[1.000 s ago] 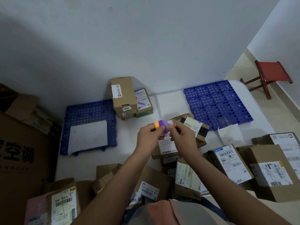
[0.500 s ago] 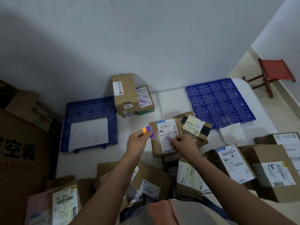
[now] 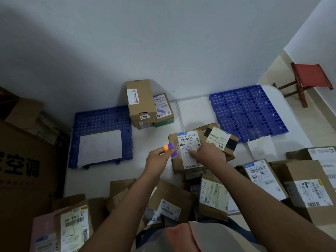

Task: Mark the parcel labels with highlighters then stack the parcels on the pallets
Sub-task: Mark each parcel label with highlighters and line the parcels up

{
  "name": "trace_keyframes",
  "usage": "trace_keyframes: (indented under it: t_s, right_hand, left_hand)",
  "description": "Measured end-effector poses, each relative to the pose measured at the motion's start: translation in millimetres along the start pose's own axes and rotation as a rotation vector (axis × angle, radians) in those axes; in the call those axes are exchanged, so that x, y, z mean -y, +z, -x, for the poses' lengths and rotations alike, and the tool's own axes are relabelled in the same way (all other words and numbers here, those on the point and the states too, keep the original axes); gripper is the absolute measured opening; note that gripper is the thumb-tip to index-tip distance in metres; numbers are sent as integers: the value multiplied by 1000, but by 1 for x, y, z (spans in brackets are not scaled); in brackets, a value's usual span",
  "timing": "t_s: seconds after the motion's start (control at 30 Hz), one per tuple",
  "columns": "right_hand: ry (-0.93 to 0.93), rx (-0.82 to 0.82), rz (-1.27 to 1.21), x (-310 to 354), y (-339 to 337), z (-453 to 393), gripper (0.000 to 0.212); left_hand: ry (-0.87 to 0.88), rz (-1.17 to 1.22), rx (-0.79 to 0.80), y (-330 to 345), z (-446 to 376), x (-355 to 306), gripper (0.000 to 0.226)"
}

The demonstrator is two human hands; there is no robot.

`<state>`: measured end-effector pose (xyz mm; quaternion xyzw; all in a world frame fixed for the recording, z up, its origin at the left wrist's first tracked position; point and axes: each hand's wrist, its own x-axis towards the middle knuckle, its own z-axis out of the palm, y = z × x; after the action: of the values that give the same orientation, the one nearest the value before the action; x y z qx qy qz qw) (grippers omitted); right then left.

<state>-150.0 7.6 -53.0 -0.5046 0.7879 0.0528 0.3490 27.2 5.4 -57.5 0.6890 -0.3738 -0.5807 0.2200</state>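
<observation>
Two blue pallets lay on the table [image 3: 156, 170]: the left pallet [image 3: 101, 122] and the right pallet [image 3: 247, 113]. One white sheet [image 3: 100, 148] lay on the left pallet, and one more paper slip [image 3: 261, 148] lay at the near edge of the right one. At the wall stood a stack of parcels [image 3: 147, 106], at least three, though the lower ones were partly hidden. One parcel [image 3: 189, 151] lay under the two hands, the left hand [image 3: 158, 159] and the right hand [image 3: 209, 155]. One purple cap [image 3: 171, 148] with one orange end was in view. Many more parcels crowded the near edge, too overlapped to count. One red stool [image 3: 309, 77] stood on the floor.
</observation>
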Motion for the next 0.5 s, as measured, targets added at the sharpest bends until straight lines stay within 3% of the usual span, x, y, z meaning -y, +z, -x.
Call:
trace_keyframes:
  t_s: [0.1,0.23,0.37,0.5]
  right_hand:
    - [-12,-129,-52,-7,-3,3,45]
    - [-21,-376,-381,-35,9,5,36]
    - [-70,-117,-516,-49,25,5,36]
    - [-200,-110,-771,-41,15,15,34]
  left_hand:
    - [-19,2,11,-3,-1,2,29]
    - [-74,101,19,-7,-7,6,36]
    - [-150,223,80,-5,-9,5,43]
    - [-158,319,98,-12,-11,-9,24]
